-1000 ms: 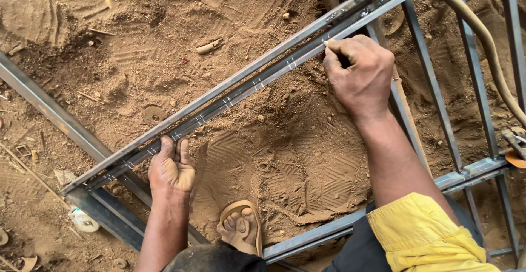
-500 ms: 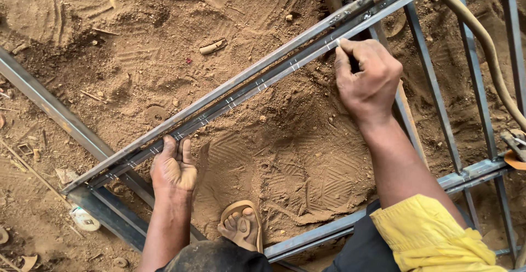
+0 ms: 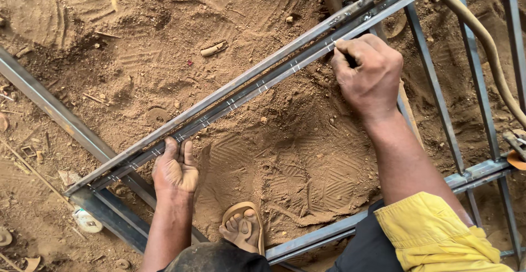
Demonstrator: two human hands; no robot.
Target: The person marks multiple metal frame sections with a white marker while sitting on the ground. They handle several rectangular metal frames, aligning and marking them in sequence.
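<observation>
Marks run in small pairs along the long steel bar (image 3: 246,88) that lies slantwise over the sand (image 3: 296,157). In the head view, the left hand (image 3: 175,168) presses flat on the bar's lower end, fingers stretched out, gripping nothing. The right hand (image 3: 366,74) is curled shut on a small dark marker, barely visible, its tip at the bar. Good marking needs the bar pinned firmly and each stroke square across it.

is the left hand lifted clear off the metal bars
No, the left hand rests with its fingers on the long metal bars lying on the dirt.
</observation>
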